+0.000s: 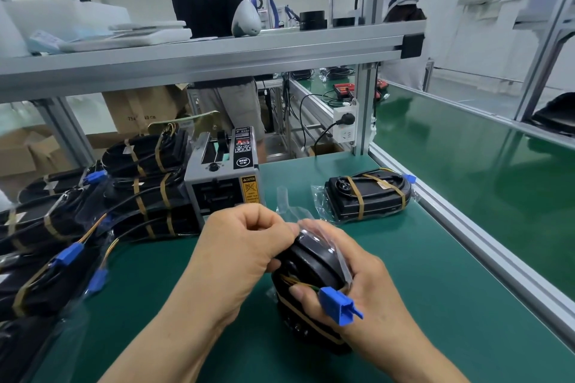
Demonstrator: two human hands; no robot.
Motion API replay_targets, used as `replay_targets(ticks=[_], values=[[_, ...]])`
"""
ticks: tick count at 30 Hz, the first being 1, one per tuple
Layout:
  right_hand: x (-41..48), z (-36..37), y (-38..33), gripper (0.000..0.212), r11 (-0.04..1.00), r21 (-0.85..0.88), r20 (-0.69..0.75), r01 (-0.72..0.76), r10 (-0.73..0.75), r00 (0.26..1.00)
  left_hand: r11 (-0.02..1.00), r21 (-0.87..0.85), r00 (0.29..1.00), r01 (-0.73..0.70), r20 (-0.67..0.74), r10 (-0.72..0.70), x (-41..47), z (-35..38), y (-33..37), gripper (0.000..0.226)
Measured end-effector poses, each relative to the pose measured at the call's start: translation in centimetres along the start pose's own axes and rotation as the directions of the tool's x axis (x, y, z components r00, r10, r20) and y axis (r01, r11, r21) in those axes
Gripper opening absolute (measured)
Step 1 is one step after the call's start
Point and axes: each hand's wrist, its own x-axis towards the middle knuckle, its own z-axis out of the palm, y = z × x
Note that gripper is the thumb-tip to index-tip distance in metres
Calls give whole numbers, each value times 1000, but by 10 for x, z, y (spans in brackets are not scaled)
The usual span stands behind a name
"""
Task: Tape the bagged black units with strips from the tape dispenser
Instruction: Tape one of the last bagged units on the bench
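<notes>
A green conveyor (pixel 466 149) is seen right of the right hand (pixel 357 283); an aluminium shelf (pixel 217 56) is mounted beyond the left hand (pixel 239 249), with white walls (pixel 451 25) behind.

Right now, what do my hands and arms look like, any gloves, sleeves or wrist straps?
The left hand and right hand are bare: no gloves or rings show. Both forearms are uncovered to the frame's bottom edge, with no sleeve, watch or wrist strap in view.
</notes>
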Motion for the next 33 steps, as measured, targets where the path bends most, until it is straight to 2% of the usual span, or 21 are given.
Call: replay_targets(ticks=[3, 5, 13, 16, 20, 26, 28, 31, 33], values=[[0, 1, 1, 69, 1000, 8, 1, 0, 0, 1000, 996, 85, 998, -36, -49, 40, -1, 0, -3, 19], [0, 1, 1, 68, 1000, -1, -3, 14, -14, 1000, 992, 121, 994, -28, -101, 40, -3, 0, -5, 31], [-1, 3, 3, 69, 999, -32, -3, 19, -19, 1000, 999, 52, 991, -4, -131, 11, -6, 8, -12, 19], [-1, 2, 4, 71, 999, -44, -5, 15, -15, 1000, 1000, 8, 993, 13, -117, -12, -8, 9, -12, 29], [-1, 4, 4, 71, 998, -57, -9, 24, -25, 1000, 999, 34, 995, 24, -99, -21, -10, 6, -13, 46], [-2, 4, 6, 70, 997, -54, -2, 57, -57, 998, 948, -265, 984, 178, 34, -176, -5, -5, -13, 14], [-1, 3, 7, 70, 996, -64, -5, 64, -64, 998, 947, -278, 987, 163, 44, -157, -3, -5, -14, 9], [-1, 2, 5, 69, 995, -78, -23, 66, -68, 997, 960, -265, 996, 93, 33, -88, -6, -2, -18, 12], [0, 2, 4, 65, 996, -57, -39, 66, -68, 997, 964, -260, 998, 56, 55, -44, -7, -2, -22, 30]])
